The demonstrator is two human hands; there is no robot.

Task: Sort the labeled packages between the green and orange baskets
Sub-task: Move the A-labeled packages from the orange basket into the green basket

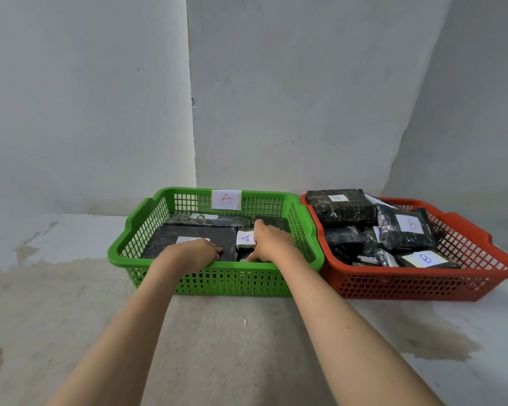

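Note:
A green basket tagged "A" holds several black wrapped packages with white labels. An orange basket beside it on the right is piled with black packages marked "B". Both my hands reach over the green basket's front rim. My left hand lies on a flat dark package, its fingers curled over that package's near right corner. My right hand grips a small package labelled "A", with the fingers hiding its right side.
Both baskets stand side by side on a pale stained floor, close to a grey wall corner. Bare floor stretches to the left of the green basket and in front of both.

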